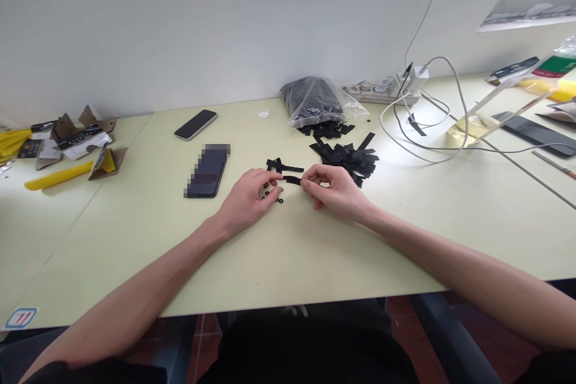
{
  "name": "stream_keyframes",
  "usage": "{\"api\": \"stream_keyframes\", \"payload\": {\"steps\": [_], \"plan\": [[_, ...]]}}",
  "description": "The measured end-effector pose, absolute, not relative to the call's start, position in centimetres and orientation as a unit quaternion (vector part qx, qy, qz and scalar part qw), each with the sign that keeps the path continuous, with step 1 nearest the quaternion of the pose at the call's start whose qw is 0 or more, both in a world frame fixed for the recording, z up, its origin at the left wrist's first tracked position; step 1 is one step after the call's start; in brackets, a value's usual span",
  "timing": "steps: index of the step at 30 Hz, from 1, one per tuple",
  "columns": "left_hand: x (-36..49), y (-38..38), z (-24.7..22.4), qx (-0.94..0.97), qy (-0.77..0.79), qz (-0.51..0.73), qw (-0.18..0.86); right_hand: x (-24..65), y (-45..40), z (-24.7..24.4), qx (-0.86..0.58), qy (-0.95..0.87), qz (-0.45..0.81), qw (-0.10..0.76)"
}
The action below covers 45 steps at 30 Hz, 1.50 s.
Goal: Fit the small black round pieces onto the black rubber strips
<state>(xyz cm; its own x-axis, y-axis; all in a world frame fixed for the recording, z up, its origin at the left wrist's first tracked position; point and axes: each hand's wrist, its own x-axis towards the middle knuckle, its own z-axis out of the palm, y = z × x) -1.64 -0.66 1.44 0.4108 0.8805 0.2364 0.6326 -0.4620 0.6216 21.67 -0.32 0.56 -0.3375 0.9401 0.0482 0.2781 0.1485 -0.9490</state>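
Desk (148, 234) w/ phones (195, 125) (black strips (346, 159) too)

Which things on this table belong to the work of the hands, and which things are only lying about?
With the work: left hand, right hand, black strip between them, small black rings, loose black strips, plastic bag of black strips.

Lying about: two smartphones, power strip, white cables, yellow bar, cardboard pieces.
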Motion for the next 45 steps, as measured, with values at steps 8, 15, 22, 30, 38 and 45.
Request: {"api": "stream_keyframes", "payload": {"steps": [8, 15, 22, 30, 38, 45], "plan": [[-1.6, -0.3, 2.0, 0.827, 0.48, 0.207, 0.205, 21.7, -0.3, 0.7, -0.46, -0.672, 0.465, 0.348], [-2.3, -0.3, 2.4, 0.853, 0.458, 0.146, 0.202, 21.9, -0.4, 0.6, -0.47, -0.677, 0.463, 0.326], [-1.8, -0.5, 1.5, 0.875, 0.389, 0.198, 0.209, 21.7, -0.4, 0.6, -0.471, -0.702, 0.432, 0.315], [-1.0, -1.3, 1.4, 0.819, 0.402, 0.304, 0.275, 21.4, -0.8, 0.3, -0.447, -0.734, 0.413, 0.302], [-1.3, -1.0, 1.0, 0.829, 0.387, 0.294, 0.276, 21.4, -1.0, 0.2, -0.425, -0.749, 0.416, 0.291], [-1.3, -0.9, 1.6, 0.842, 0.394, 0.268, 0.254, 21.5, -0.9, 0.1, -0.408, -0.748, 0.428, 0.301]]}}
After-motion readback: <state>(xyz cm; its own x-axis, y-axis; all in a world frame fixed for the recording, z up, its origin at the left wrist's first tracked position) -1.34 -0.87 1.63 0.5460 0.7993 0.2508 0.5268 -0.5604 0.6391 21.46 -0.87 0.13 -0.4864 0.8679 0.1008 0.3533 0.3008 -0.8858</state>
